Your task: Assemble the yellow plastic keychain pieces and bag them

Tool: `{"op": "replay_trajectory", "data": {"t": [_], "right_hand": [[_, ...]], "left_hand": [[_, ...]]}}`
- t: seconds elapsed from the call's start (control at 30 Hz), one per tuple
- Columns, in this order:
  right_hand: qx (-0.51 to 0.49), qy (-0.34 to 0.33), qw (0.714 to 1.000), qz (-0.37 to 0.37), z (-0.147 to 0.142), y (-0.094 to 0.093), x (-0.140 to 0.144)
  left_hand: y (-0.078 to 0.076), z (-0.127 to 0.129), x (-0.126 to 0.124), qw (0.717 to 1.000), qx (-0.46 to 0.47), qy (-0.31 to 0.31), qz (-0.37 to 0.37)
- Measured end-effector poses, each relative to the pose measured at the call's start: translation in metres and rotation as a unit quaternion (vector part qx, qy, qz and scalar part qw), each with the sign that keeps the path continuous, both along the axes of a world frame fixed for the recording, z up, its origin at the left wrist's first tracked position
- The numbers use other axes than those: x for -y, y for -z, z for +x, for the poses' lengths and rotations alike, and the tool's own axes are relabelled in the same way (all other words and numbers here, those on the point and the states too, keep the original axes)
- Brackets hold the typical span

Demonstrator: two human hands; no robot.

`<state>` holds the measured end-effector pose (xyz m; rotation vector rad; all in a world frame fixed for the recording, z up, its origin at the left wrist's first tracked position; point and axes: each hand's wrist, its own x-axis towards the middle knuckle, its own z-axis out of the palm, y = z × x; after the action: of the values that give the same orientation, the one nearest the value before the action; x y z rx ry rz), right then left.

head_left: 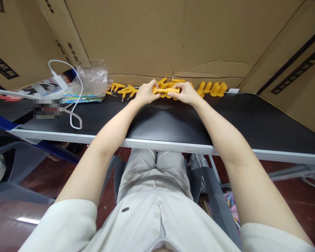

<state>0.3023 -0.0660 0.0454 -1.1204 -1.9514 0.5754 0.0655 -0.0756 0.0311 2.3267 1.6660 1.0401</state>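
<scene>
My left hand (146,92) is closed around the left end of a narrow yellow plastic piece (161,90) over the black table. My right hand (186,93) pinches a yellow plastic sleeve (174,90) at the right end of that piece. The two parts lie in one line, and I cannot tell how far one sits inside the other. Behind my hands is a pile of yellow plastic parts (162,84), partly hidden by my fingers. Left of my left hand lie several yellow T-shaped handles with metal spirals (127,90), like corkscrews.
Several yellow sleeves (218,89) stand to the right by the cardboard wall (157,38). At the left are a clear plastic bag (91,78), a white cable (82,84) and a white adapter (61,82). The table's metal edge (170,144) runs before my lap.
</scene>
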Motion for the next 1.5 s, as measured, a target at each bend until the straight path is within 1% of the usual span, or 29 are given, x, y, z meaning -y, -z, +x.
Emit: {"op": "replay_trajectory", "data": {"t": [0.2,0.37,0.53,0.67,0.77,0.83,0.97,1.1,1.3,1.4,1.5], "right_hand": [[-0.013,-0.013,0.999,-0.044,0.001,-0.001,0.002],[-0.036,-0.016,0.996,-0.079,0.001,0.001,0.002],[-0.066,-0.024,0.992,-0.105,0.000,0.003,-0.001],[-0.100,-0.023,0.984,-0.148,-0.001,0.004,-0.002],[-0.123,-0.026,0.973,-0.191,0.001,0.003,-0.002],[-0.136,-0.028,0.969,-0.206,0.004,0.001,-0.004],[-0.150,-0.026,0.966,-0.208,0.009,-0.002,-0.005],[-0.157,-0.026,0.965,-0.207,0.010,-0.002,-0.005],[-0.137,-0.024,0.978,-0.156,0.005,0.004,-0.002],[-0.123,-0.033,0.981,-0.148,0.001,0.007,-0.001],[-0.119,-0.042,0.984,-0.127,0.000,0.008,-0.002]], "left_hand": [[0.001,0.002,-0.001,1.000,-0.017,-0.010,0.012],[0.001,0.003,-0.002,1.000,-0.009,0.007,0.026],[0.000,0.005,0.002,1.000,-0.012,-0.004,0.017],[0.002,0.005,0.000,1.000,-0.004,-0.001,0.016],[0.005,0.002,-0.005,1.000,0.006,0.006,0.014],[0.008,-0.001,-0.008,1.000,0.014,0.008,0.008],[0.009,-0.006,-0.013,1.000,0.025,0.003,-0.001],[0.006,-0.008,-0.011,1.000,0.021,-0.006,-0.015],[0.002,-0.004,-0.005,1.000,0.020,0.003,-0.014],[0.002,-0.001,-0.004,1.000,0.025,0.015,0.000],[0.002,0.001,-0.003,1.000,0.009,0.008,0.007]]}}
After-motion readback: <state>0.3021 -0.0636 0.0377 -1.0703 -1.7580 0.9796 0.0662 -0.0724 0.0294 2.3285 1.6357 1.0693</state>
